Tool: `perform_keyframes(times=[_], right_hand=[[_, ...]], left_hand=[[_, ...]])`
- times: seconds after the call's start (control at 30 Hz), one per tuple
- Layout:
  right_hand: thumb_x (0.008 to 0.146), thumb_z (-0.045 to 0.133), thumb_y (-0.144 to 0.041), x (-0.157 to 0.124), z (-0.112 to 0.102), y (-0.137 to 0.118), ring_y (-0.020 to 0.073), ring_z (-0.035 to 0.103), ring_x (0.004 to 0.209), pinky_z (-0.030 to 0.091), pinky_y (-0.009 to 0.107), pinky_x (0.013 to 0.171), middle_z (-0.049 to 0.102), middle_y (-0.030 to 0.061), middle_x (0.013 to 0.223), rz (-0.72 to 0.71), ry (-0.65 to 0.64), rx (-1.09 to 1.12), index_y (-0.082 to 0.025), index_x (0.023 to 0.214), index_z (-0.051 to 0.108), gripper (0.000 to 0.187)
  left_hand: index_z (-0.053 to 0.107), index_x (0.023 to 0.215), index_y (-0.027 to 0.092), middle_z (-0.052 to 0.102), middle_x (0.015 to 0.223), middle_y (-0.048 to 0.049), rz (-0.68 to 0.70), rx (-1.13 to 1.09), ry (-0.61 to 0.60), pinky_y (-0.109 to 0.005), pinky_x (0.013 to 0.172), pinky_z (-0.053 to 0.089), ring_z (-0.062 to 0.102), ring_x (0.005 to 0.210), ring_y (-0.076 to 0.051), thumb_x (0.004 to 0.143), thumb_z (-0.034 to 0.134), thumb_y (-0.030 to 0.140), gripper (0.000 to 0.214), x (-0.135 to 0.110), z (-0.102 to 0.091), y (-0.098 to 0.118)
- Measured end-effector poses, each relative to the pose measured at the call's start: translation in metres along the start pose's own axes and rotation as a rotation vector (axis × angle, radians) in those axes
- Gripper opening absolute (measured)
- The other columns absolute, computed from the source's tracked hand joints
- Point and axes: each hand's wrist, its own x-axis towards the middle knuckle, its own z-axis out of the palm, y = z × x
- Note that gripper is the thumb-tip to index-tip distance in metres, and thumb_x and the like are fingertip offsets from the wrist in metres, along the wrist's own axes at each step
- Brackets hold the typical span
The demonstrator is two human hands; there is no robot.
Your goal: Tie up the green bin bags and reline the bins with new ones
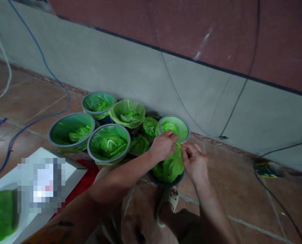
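Observation:
My left hand (164, 145) and my right hand (194, 160) both pinch the upper edge of a green plastic bag (170, 167). The bag hangs down into a dark blue bucket (167, 184) just in front of my feet. Right behind it stands a bin with a grey rim (183, 122), lined in light green and with a crumpled bag inside; my left hand partly covers its front. My fingers are closed on the plastic, a little apart from each other.
Several bins lined with green bags (109, 144) stand together to the left, along a grey wall (115, 61). A white box (74, 169) carries a green bundle (3, 213) at lower left. Blue cable (42, 117) and black cable (275, 198) cross the tiled floor.

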Motion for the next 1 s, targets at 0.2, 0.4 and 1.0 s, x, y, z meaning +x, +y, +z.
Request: perform_keyframes(times=[0.2, 0.4, 1.0], right_hand=[[0.089, 0.048, -0.021, 0.004, -0.011, 0.007, 0.0148, 0.057, 0.071, 0.045, 0.026, 0.066, 0.061, 0.0032, 0.081, 0.084, 0.236, -0.041, -0.02, 0.083, 0.064, 0.017], [0.088, 0.048, -0.017, 0.003, -0.025, 0.014, 0.0137, 0.053, 0.067, 0.043, 0.025, 0.065, 0.057, 0.0019, 0.076, 0.143, 0.454, -0.098, -0.02, 0.078, 0.061, 0.016], [0.082, 0.054, -0.016, 0.002, 0.0, -0.002, 0.0235, 0.054, 0.105, 0.044, 0.036, 0.091, 0.06, 0.01, 0.109, 0.096, 0.115, -0.219, -0.018, 0.11, 0.062, 0.028]], left_hand=[[0.066, 0.103, 0.019, 0.063, 0.108, -0.0056, -0.013, 0.027, 0.143, -0.029, 0.096, 0.046, 0.059, 0.102, -0.017, 0.086, 0.044, 0.012, 0.029, 0.011, -0.003, -0.018], [0.067, 0.094, 0.019, 0.064, 0.097, -0.0043, -0.042, -0.004, 0.284, -0.028, 0.088, 0.047, 0.06, 0.09, -0.017, 0.081, 0.046, 0.011, 0.026, 0.02, -0.009, -0.032], [0.053, 0.077, 0.02, 0.055, 0.08, -0.0006, 0.073, -0.151, 0.344, -0.024, 0.066, 0.046, 0.056, 0.072, -0.014, 0.068, 0.049, 0.003, 0.02, 0.013, 0.001, -0.005]])
